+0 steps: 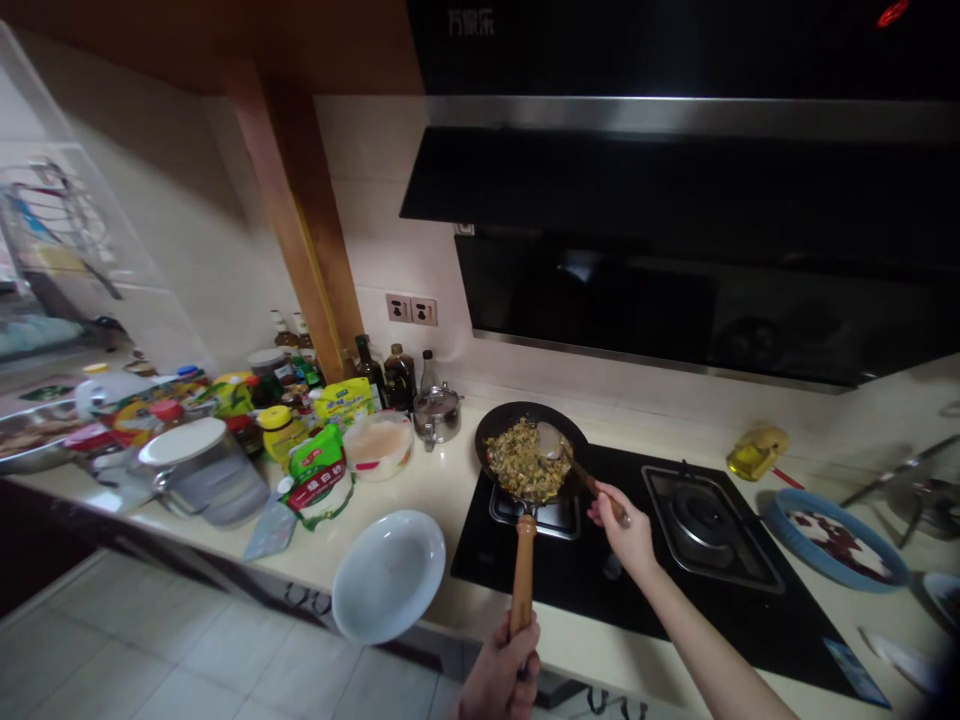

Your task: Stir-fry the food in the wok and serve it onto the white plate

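My left hand point(501, 668) is wrapped round the light wooden handle of a dark wok point(491, 430), which sits on the left burner. Chopped yellow-green food point(521, 465) lies in it, probably with egg, though the pieces are too small to name surely. In my right hand point(626, 525) is the brown handle of a spatula point(553, 442), whose pale metal head rests in the food at the pan's right side. An oval white bowl point(390, 580), with nothing in it, stands left of the pan at the counter's front edge.
The black hob point(630, 590) has a second burner point(697, 520) at right. Beyond it are an oil bottle point(757, 452) and a blue dish point(795, 500). Left stand a lidded pitcher point(217, 480), seasoning bags point(319, 470) and a glass pot point(437, 412). A range hood point(637, 180) overhangs the hob.
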{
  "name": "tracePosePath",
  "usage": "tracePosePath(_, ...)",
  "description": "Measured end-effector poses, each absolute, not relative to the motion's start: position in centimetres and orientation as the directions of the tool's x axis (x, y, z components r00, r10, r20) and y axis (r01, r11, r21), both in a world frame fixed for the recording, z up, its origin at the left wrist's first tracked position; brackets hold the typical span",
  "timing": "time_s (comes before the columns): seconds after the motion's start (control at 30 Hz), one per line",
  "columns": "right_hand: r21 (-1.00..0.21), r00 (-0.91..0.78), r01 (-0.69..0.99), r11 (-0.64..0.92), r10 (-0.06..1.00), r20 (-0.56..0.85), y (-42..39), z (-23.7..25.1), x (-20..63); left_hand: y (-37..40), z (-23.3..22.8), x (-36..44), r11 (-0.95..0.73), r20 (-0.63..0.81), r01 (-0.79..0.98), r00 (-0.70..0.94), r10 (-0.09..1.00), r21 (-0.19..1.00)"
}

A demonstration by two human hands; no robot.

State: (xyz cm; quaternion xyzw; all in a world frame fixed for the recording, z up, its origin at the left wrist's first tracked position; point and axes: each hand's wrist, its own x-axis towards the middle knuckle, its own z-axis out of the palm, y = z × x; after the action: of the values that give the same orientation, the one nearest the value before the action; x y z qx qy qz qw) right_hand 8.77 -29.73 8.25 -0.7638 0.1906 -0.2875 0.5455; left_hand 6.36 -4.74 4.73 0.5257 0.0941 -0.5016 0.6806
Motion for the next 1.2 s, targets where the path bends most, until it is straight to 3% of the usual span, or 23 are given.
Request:
tracePosePath(0.13,-0.96,0.788,0.036,-0.279,-0.582,0.199,-28.2,10.2,6.9,-4.7,5.0,6.4,-0.064,-0.665,0.784,0.476,-0.575,0.617)
tracePosePath(0.27,-0.934,0.838,0.062,-0.351,-0.491,0.24,-27.2,11.3,4.6,-4.8,5.0,6.4,-0.075,-0.673,0.788,0.467,-0.574,0.611)
tracePosePath(0.4,-0.872,0.87,0.104,-0.478,-0.381,0.312,-25.6,9.5,5.9,-4.8,4.9,6.4,-0.077,-0.676,0.786,0.473,-0.566,0.614)
tracePosePath(0.57,-0.849,0.807,0.059,-0.525,-0.475,0.35,-28.0,8.0,7.3,-4.4,5.0,6.6,-0.058,-0.654,0.769,0.499,-0.569,0.637)
tracePosePath(0.73,-0.752,0.783,0.022,-0.659,-0.456,0.423,-31.3,8.4,5.8,-4.0,5.1,6.9,-0.047,-0.65,0.776,0.492,-0.579,0.629)
tracePosePath(0.83,-0.817,0.786,0.012,-0.577,-0.5,0.364,-30.7,8.4,5.1,-4.0,5.1,7.0,-0.055,-0.656,0.778,0.488,-0.575,0.626)
tracePosePath(0.93,-0.862,0.822,0.029,-0.506,-0.479,0.309,-30.1,9.2,5.1,-4.1,4.7,7.0,-0.044,-0.641,0.762,0.51,-0.574,0.646)
tracePosePath(1.07,-0.706,0.819,0.071,-0.705,-0.362,0.444,-31.0,11.3,8.4,-4.0,3.6,7.3,-0.01,-0.611,0.741,0.544,-0.575,0.671)
tracePosePath(1.2,-0.491,0.842,0.14,-0.86,-0.157,0.516,-30.7,12.1,13.5,-3.9,2.4,7.7,0.013,-0.584,0.704,0.6,-0.547,0.71)
